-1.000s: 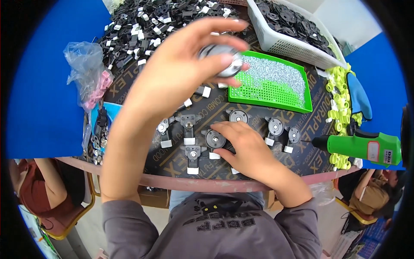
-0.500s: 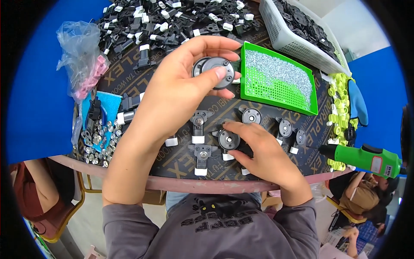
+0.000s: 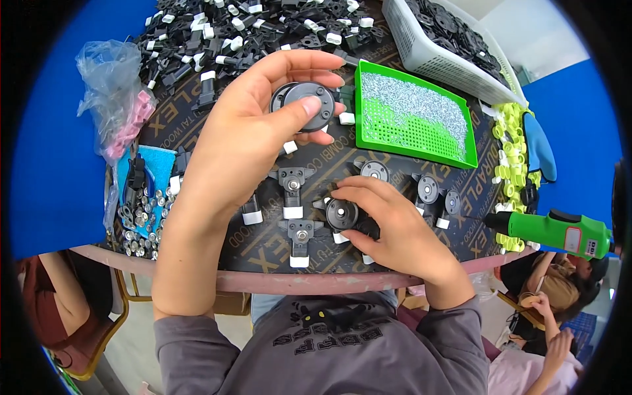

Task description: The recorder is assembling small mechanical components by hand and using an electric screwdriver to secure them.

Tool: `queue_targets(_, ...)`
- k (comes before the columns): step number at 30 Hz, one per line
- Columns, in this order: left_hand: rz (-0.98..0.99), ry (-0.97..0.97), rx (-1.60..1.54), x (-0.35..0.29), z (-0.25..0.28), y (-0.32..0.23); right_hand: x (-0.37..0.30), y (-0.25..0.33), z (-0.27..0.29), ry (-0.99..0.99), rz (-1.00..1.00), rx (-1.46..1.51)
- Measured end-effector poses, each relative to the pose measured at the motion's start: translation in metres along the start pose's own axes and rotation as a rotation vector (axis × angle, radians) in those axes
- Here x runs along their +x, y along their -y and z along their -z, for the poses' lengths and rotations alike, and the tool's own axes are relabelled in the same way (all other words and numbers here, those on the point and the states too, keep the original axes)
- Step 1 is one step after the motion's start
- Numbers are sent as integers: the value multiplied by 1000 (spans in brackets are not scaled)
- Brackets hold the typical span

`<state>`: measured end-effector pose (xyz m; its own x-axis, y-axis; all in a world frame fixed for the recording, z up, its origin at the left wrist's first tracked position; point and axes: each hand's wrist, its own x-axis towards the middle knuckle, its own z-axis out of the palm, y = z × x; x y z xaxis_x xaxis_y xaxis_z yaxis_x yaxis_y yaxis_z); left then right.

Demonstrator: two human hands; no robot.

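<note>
My left hand [image 3: 240, 128] is raised over the table, its thumb pressing a small stack of round black discs [image 3: 324, 117] against its fingers. Lower down, my right hand [image 3: 405, 230] has thumb and fingertips at the edge of another black disc [image 3: 341, 214], which sits on a black fitting with a white end. Left of it lie two black winged fittings [image 3: 291, 186] without discs, each with a metal nut or stud showing. Farther right, more fittings carry discs [image 3: 428, 189]; another disc-topped one [image 3: 374, 171] stands just beyond my right fingers.
A green perforated tray [image 3: 416, 160] holds small silvery pieces. Behind it stands a white basket [image 3: 421, 62] of black discs. Black fittings [image 3: 250, 33] are heaped at the back. Metal caps [image 3: 139, 247] lie left; yellow-green clips [image 3: 505, 141] and a green power screwdriver [image 3: 556, 236] are right.
The whole view has shifted slightly, so the table things appear farther left. My left hand still holds the discs, and my right hand stays at the same disc.
</note>
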<state>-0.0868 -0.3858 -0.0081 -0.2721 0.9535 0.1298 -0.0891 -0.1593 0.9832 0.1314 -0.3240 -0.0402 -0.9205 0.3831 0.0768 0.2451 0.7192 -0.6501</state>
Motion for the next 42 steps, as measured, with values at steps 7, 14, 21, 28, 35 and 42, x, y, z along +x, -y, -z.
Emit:
queue_targets(7, 18, 39, 22, 0, 2, 3, 1, -2, -2, 3, -76, 53)
queue_targets(14, 21, 24, 14, -1, 1, 2, 4, -7, 4, 60, -73, 119)
queue_targets(21, 14, 13, -1, -2, 2, -1, 6, -6, 3, 63, -58, 103)
queue_targets(28, -8, 11, 15, -1, 4, -1, 7, 0, -3, 51, -127, 118)
queue_targets(35, -38, 0, 19, -1, 7, 0, 9, -2, -7, 25, -183, 116)
queue_targets(42, -28, 57, -43, 2, 13, 1, 6, -8, -11, -47, -82, 55)
